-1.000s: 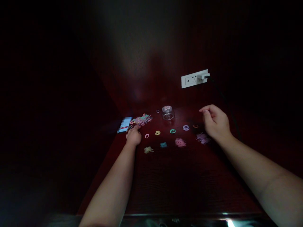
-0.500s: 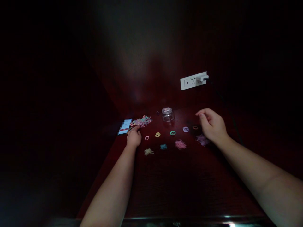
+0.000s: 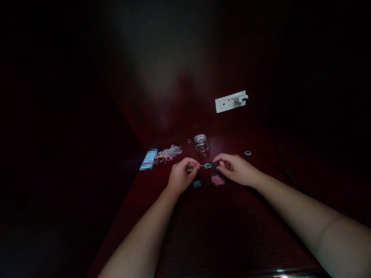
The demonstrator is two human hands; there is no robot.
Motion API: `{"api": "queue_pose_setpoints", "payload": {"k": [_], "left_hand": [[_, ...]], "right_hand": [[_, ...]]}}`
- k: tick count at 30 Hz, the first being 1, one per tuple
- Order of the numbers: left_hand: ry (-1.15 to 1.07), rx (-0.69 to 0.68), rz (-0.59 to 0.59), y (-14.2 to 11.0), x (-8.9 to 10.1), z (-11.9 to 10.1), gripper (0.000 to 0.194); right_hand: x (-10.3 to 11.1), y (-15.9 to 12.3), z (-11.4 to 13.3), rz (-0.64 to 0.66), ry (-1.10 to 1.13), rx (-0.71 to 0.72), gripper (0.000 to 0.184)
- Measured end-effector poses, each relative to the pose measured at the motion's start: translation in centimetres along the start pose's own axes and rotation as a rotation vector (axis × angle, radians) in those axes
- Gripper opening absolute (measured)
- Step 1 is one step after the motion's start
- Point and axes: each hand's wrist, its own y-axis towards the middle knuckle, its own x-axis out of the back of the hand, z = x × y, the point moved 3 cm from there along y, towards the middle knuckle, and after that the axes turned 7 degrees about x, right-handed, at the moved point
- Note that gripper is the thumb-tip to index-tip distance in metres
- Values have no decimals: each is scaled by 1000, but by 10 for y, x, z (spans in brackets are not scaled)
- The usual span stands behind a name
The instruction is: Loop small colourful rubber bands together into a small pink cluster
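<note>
My left hand (image 3: pixel 183 175) is closed in a pinch on a thin pale rubber band (image 3: pixel 202 165) that sticks out from its fingertips. Just right of that band lie green hair ties (image 3: pixel 208 165) on the dark red table. My right hand (image 3: pixel 234 168) faces it from the other side, thumb and index finger apart, with nothing visible between them. Under the left fingers a yellow hair tie (image 3: pixel 189 169) partly shows. Nearer to me are a blue rubber band pile (image 3: pixel 197 183) and a pink rubber band pile (image 3: pixel 217 180). The right hand hides what lies beneath it.
A mixed heap of coloured bands (image 3: pixel 170 153) lies at the left, beside a phone (image 3: pixel 148 159). Behind stands a clear lidded jar (image 3: pixel 201 143), with a small purple ring (image 3: pixel 189 141) near it. A light blue ring (image 3: pixel 247 153) lies right. The wall socket (image 3: pixel 231 102) holds a plugged-in charger.
My left hand has left the mixed heap and moved right, now with a thin band in its fingers. My right hand has come left and opened, uncovering the light blue ring.
</note>
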Motion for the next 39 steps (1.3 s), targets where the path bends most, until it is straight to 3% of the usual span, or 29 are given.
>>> {"api": "queue_pose_setpoints", "payload": {"k": [6,22,30,39], "left_hand": [[106,-119,50,-10,-8,-28,6],[145,-167,70,-11,-9,-36,4],[152,-168,91,-11,-10,-35,5],[124,-160,106,-11,-11,-33,9]], "right_hand": [[-4,0,7,57,33,15,13],[-3,0,12,84,61,22,13],[0,-1,16,109,88,18,22],[-4,-2,7,139,91,8,18]]}}
